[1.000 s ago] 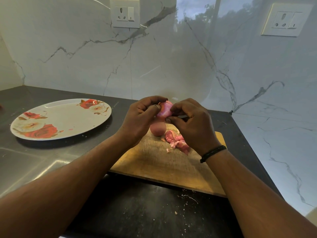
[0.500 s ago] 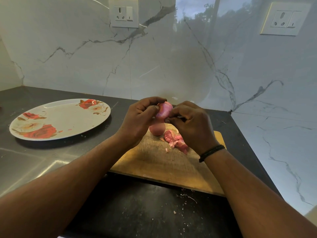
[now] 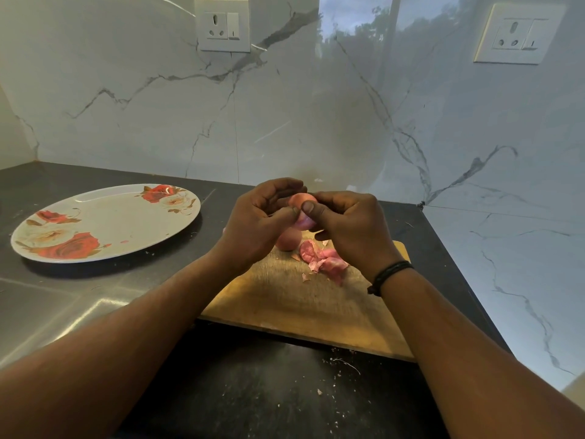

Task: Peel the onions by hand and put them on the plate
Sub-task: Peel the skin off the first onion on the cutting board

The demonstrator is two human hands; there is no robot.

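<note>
A small pink onion is held up above the wooden cutting board. My left hand grips it from the left with curled fingers. My right hand pinches it from the right, thumb on its front. Below the hands a second onion lies on the board, partly hidden. A heap of pink peels lies beside it. The white plate with red roses stands on the dark counter to the left, with nothing on it but a tiny pink scrap.
The dark counter carries peel crumbs near the board's front edge. A steel sink drainboard lies at the front left. Marble walls close in at the back and right, with two sockets high up.
Both hands have turned the onion slightly. My right thumb now lies across its front, and more of the onion's lower part shows between the hands.
</note>
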